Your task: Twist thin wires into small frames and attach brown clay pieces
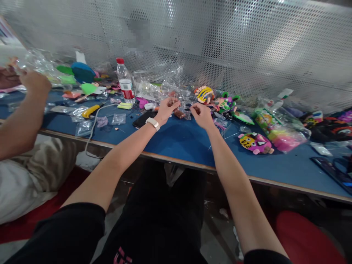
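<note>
My left hand [166,110], with a white band on the wrist, is closed in a pinch above the blue table [178,137]. What its fingertips hold is too small to make out. Just beside them, a brown piece [179,114] lies by clear plastic wrapping [187,116]. To the right, my right hand [202,115] has its fingers curled together, and whatever they grip is hidden. A small gap separates the two hands. Behind my right hand sits a yellow, blue and orange foam-like figure [205,94].
A water bottle [125,82], yellow-handled cutter [90,111] and black flat object [144,120] lie left. A pink and yellow animal face [255,143], bagged pieces [287,137] and phone [331,174] are right. Another person's hand [35,84] works far left. Perforated metal [176,40] stands behind.
</note>
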Available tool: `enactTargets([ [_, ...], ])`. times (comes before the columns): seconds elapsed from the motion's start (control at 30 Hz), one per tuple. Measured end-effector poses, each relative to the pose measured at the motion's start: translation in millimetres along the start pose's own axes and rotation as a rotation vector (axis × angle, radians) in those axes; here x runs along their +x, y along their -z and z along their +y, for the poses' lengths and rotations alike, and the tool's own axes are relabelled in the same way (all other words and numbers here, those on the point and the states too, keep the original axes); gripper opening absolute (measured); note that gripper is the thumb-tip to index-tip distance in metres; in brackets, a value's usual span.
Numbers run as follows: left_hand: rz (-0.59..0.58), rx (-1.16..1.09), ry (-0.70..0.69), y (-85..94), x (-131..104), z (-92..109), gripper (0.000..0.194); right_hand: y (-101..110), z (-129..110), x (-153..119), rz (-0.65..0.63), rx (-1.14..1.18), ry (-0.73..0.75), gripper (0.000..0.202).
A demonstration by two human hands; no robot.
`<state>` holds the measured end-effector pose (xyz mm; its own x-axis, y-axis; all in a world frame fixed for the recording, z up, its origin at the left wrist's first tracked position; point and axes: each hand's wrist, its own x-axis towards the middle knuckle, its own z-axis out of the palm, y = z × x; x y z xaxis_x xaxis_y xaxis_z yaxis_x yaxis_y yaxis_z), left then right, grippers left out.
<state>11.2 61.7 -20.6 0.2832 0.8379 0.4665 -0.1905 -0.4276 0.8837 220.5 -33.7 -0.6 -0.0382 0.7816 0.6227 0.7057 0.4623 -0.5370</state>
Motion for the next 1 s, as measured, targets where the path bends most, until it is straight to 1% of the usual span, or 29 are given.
enactTargets([
  [0.13, -0.015, 0.034, -0.006, -0.1, -2.2, 0.4, 0.039, -2.0, 1.1, 1.0, 0.067, -0.020, -0.005, 0.032],
  [0.23, -0.021, 0.045, -0.008, 1.1, -2.6, 3.2, 0.042, -0.9, 2.5, 1.7, 0.084, -0.011, -0.010, 0.033],
  [0.33, -0.038, 0.045, -0.005, 1.9, -3.0, 6.9, 0.044, -0.6, 2.7, 1.7, 0.070, 0.010, -0.018, 0.031],
  [0.47, -0.054, 0.010, 0.026, 0.0, -4.6, 9.7, 0.045, -2.3, 1.1, 1.5, 0.028, 0.040, -0.030, 0.021],
  [0.67, -0.088, -0.077, 0.079, -2.1, -6.6, 9.2, 0.047, -2.2, -0.8, 1.4, 0.035, 0.097, -0.017, 0.016],
  [0.83, -0.136, -0.182, 0.077, -2.3, -7.3, 9.5, 0.047, -3.7, -0.6, 1.7, 0.058, 0.165, -0.050, 0.017],
  [1.0, -0.155, -0.231, 0.082, -1.1, -8.0, 12.5, 0.047, -5.4, 2.4, 3.7, 0.044, 0.274, -0.078, 0.025],
])
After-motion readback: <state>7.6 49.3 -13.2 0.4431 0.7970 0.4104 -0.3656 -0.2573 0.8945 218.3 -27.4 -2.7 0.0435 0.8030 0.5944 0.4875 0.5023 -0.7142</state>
